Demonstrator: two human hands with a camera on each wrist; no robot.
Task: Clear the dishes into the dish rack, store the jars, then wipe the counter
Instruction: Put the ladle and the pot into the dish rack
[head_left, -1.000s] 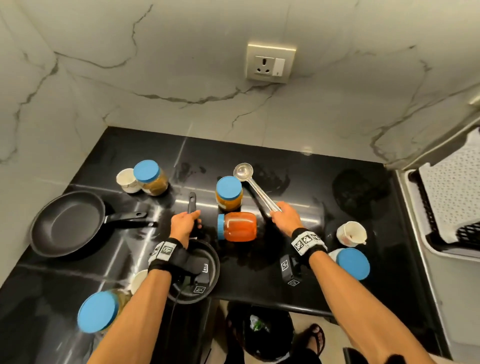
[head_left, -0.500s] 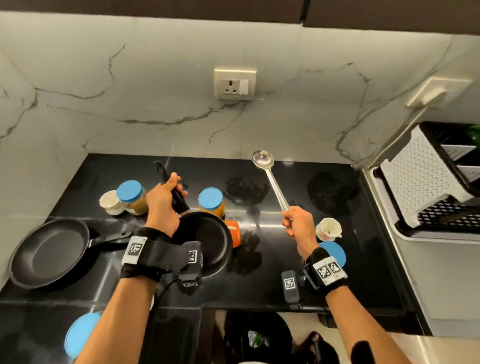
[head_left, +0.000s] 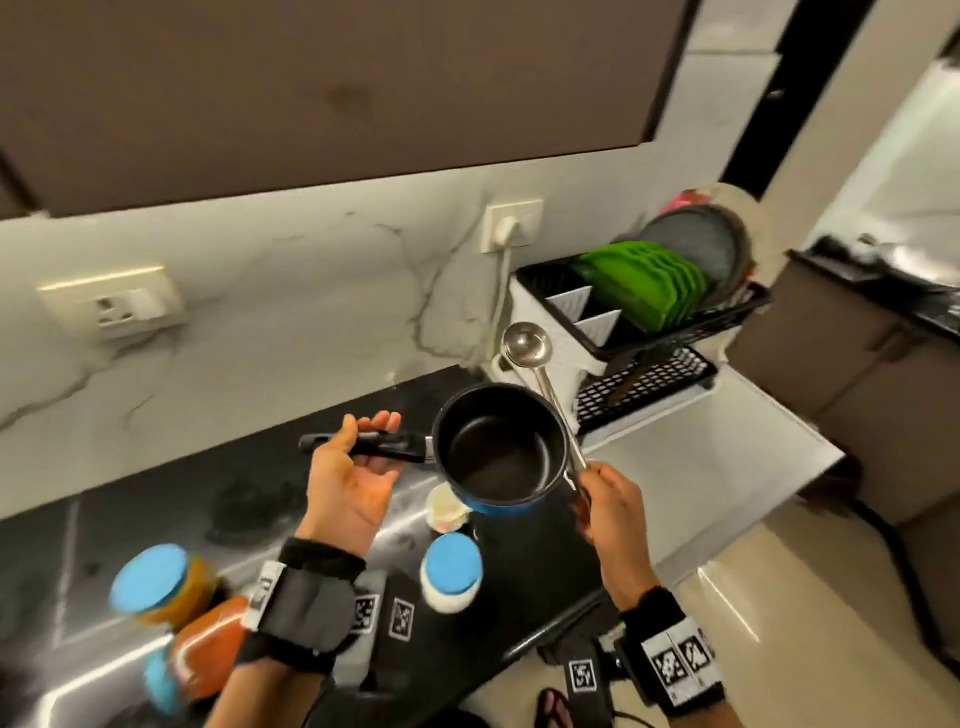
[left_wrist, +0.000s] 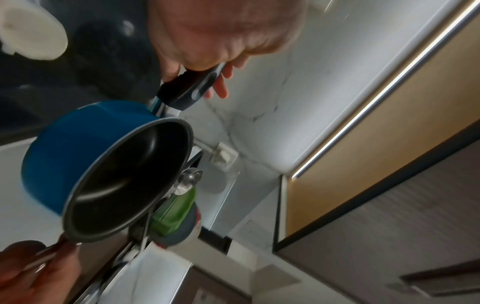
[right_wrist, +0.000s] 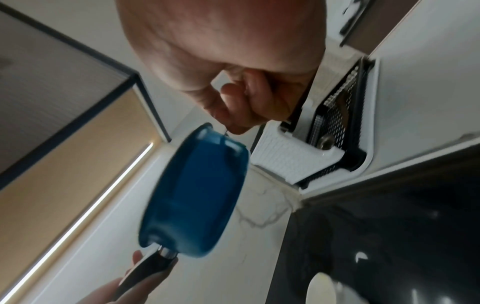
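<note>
Saucepan sits mid-frame above the worktop, ladle just right of it. Dish rack at upper right, plates standing in it. Jars at lower left, cup under the saucepan.

Both my arms are bare, with a black strap on each wrist: the left wrist strap and the right wrist strap. Each has white square tags printed with blocky black-and-white codes. A small black camera block, tagged too, hangs under my right wrist.
</note>
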